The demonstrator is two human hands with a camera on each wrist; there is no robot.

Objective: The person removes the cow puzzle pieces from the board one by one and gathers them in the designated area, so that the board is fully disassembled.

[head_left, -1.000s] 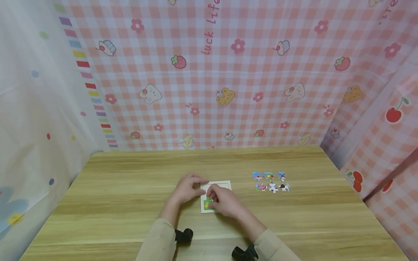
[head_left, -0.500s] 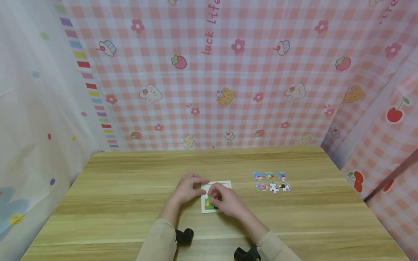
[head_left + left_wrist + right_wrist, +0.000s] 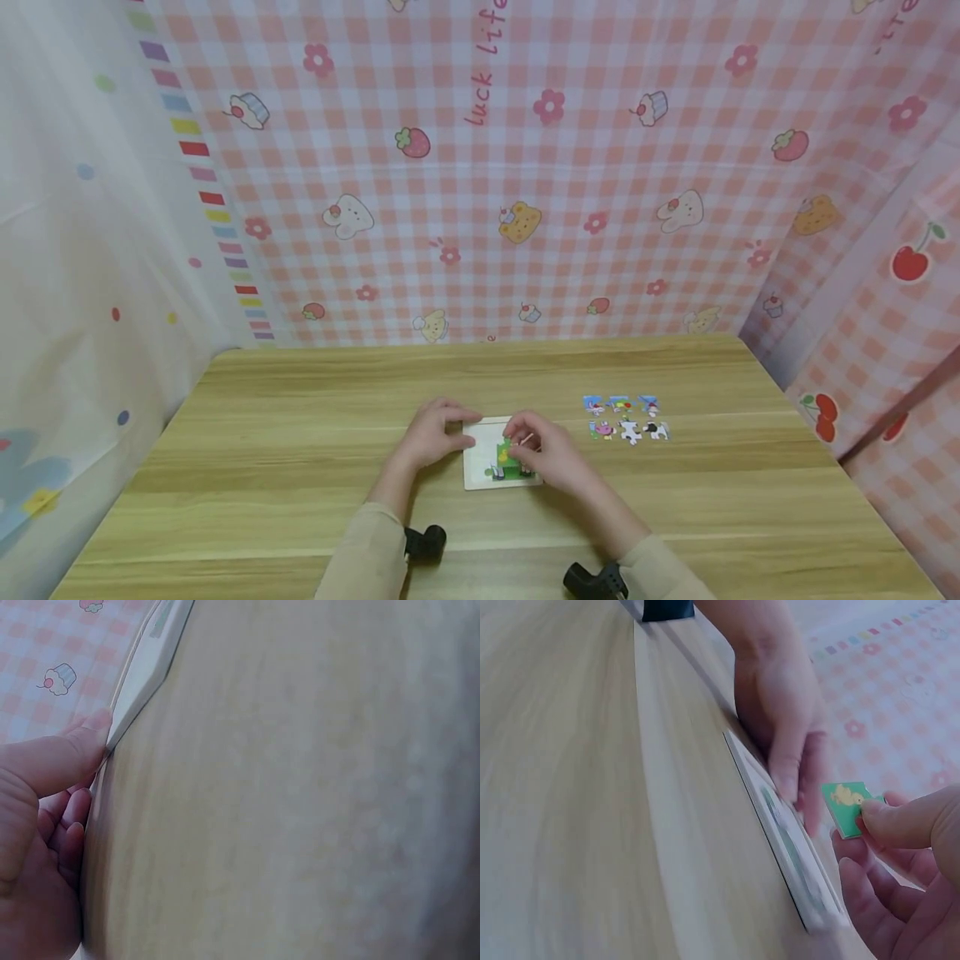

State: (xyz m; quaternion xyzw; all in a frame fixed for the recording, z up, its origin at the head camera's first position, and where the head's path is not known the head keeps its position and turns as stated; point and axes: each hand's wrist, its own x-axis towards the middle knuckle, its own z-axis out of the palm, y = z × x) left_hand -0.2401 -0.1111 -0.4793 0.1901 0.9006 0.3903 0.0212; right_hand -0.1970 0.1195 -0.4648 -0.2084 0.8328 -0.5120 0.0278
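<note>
My right hand (image 3: 553, 452) pinches a green jigsaw puzzle piece (image 3: 844, 808) with a yellow figure between thumb and fingers. It holds the piece above a pale puzzle tray (image 3: 477, 468). Along the tray's lower part shows a green picture strip (image 3: 512, 474), partly hidden by the piece and the hand. At the tray's upper left corner, my left hand (image 3: 435, 435) grips the edge, thumb on the left side and index finger at the far side. The left wrist view shows that thumb (image 3: 88, 742) against the tray's corner, with the other fingers curled below.
Several loose puzzle pieces (image 3: 628, 430) lie in two rows on the wooden table (image 3: 300, 450), right of the tray. A pink checked cloth (image 3: 465, 167) hangs behind the table. Black cameras (image 3: 426, 544) sit at both wrists.
My right hand has lifted the green puzzle piece off the tray's lower left and moved right with it, uncovering the tray's left part. The left hand stays in place.
</note>
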